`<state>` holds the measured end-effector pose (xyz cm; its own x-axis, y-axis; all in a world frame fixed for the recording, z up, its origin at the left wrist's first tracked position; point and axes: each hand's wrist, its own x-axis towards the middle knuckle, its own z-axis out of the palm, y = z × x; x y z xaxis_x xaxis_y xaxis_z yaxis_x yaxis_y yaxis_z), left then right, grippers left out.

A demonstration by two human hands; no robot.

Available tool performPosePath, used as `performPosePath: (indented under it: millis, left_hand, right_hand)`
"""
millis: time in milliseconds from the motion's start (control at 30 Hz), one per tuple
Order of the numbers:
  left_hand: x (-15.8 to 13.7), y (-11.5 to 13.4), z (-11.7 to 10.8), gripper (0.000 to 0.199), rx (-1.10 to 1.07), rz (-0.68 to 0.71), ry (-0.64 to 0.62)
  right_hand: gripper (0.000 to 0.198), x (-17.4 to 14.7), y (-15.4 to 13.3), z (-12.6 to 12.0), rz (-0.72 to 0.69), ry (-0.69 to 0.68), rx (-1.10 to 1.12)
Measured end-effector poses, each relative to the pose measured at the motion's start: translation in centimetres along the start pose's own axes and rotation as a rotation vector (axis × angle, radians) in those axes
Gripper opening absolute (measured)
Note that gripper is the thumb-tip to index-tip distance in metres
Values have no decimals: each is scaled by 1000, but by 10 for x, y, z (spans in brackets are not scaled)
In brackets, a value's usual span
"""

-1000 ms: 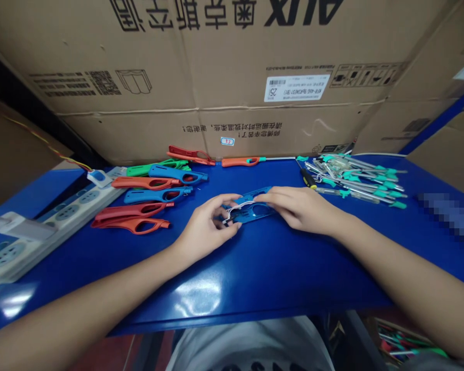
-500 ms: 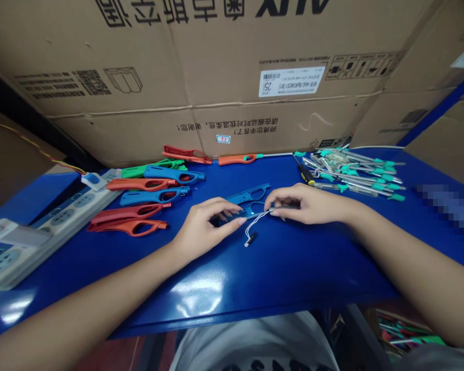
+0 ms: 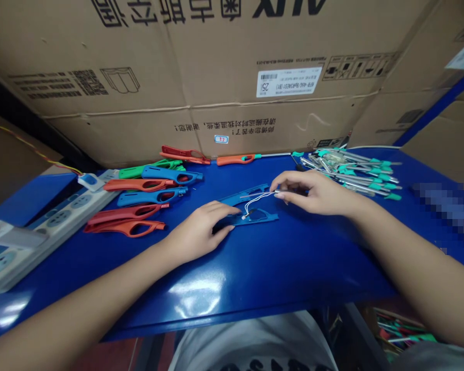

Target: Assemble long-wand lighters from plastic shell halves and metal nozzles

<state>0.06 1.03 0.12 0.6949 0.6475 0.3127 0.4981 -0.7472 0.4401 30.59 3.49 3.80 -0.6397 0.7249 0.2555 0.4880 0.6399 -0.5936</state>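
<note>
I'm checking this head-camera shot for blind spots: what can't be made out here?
- The right hand's grip on the white wire: its own fingers hide it.
- The blue shell's left end: under the left hand.
- A pixelated patch on the table's right side: blurred.
- The power strip: cut off by the left edge.
- The white label on the box: print too small.

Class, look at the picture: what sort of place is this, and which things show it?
Probably a small assembly workbench: a blue table with coloured plastic handle shells, a pile of metal rods, and cardboard cartons stacked behind.
</note>
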Motion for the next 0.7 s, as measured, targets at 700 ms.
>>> performPosePath:
  millis: [700]
  left_hand:
    - [-4,15,13,26,-85,4,186]
  right_hand:
    - [22,4,-2,14,-2,-143,70]
